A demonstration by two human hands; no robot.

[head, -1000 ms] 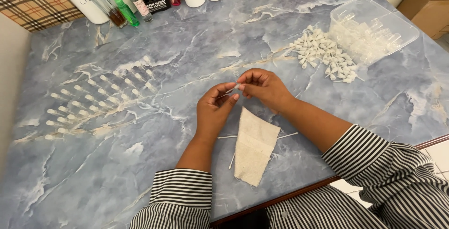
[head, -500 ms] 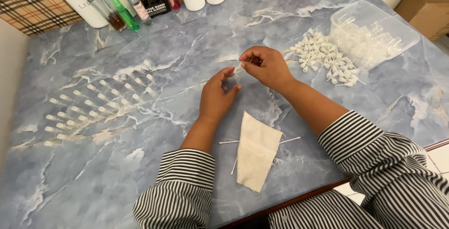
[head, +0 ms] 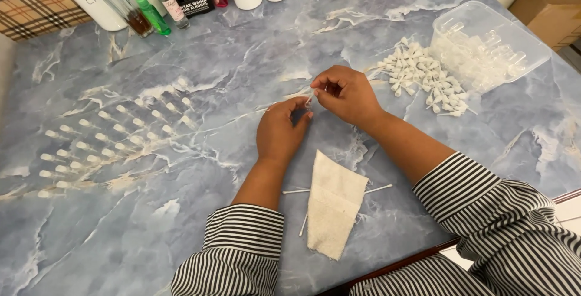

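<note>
White sprayer piece [head: 309,100] stands near-upright between both hands [head: 315,114]

Left hand [head: 279,134] palm down, fingers curled, thumb and forefinger tips raised toward the pinch point; right hand [head: 346,95] just above and beside it, fingers bunched, thumb and forefinger pinched together at the same point; both wrists bare, forearms converging from the striped black-and-white fabric sleeves [head: 242,249]; fingertips of both hands nearly touching.
</note>
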